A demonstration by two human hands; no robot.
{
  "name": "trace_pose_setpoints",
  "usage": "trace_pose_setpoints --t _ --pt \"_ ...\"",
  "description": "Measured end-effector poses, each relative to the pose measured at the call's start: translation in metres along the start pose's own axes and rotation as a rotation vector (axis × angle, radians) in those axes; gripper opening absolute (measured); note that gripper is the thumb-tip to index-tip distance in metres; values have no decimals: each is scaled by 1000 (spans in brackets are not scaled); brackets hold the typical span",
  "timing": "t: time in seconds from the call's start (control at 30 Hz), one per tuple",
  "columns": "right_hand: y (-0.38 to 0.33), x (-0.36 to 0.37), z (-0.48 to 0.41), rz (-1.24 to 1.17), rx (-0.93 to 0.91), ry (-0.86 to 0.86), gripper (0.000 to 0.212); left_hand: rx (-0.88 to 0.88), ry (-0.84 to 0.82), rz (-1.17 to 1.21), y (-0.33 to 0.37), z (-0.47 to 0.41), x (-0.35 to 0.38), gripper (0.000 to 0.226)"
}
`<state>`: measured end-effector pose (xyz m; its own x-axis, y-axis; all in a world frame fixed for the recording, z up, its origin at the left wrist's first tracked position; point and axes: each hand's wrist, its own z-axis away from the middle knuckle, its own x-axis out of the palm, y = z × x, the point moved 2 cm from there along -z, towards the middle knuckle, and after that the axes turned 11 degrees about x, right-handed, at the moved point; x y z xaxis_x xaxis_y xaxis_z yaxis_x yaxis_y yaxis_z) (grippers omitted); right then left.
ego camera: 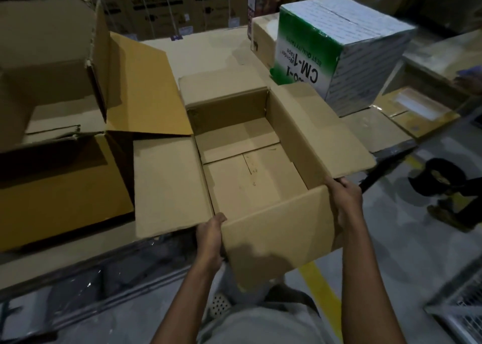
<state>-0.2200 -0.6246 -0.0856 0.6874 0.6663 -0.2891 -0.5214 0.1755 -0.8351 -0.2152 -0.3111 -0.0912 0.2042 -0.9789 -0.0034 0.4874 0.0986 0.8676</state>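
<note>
Head view, and both hands are working the box (250, 184). The left hand (210, 235) is gripping its near left corner, fingers curled round the cardboard. The right hand (344, 202) is clamping the near right corner, fingers hooked over the edge where the side flap begins. The hands are sitting well apart, with the box's near wall spanning between them. The box is lying open, bare bottom showing and flaps splayed out. Its near flap is hanging down toward the person, and its near end is poking out past the edge of the bench (208, 54).

That bench is wearing a skin of flat brown cardboard. Its front edge, below the left hand, is showing dark crinkled film. Left of the left hand a big carton (52, 64) is standing open, one flap leaning over the box's left flap. Beyond the right hand a green-and-white tape carton (336, 54) is sitting with its print upside down, just past the box's right flap. Further right, a labelled parcel (414, 109) is lying flat.

Right of the right hand a black tape gun (440, 176) is showing, blurred. Under the arms the grey floor (407, 252) is carrying a yellow line (320, 286). Far beyond both hands, stacks (167, 2) of printed cartons are walling in the dim room.
</note>
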Motion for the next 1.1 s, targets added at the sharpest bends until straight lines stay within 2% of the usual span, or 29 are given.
trace_pose_setpoints --t 0.13,0.3,0.53,0.6,0.7,0.87,1.03,1.1 --pt "9 -17 8 30 10 -55 21 6 15 25 -9 28 -2 28" --pt "39 -70 19 33 -18 -63 31 -8 54 48 -42 82 5 11" --pt "111 -178 43 -132 -37 -24 34 -90 17 -47 -118 182 20 19" --pt "127 -198 48 -207 -9 -15 44 -61 12 -45 -127 205 22 24" --pt "138 -215 56 -299 -16 -14 48 -8 12 5 -134 225 25 41" --pt "132 -227 69 -407 -111 1 46 97 7 -5 -122 241 24 24" --pt "113 -233 79 -530 -193 -3 26 197 7 51 -95 258 17 26" --pt "101 -232 85 -572 -217 -34 30 261 20 66 -81 269 14 30"
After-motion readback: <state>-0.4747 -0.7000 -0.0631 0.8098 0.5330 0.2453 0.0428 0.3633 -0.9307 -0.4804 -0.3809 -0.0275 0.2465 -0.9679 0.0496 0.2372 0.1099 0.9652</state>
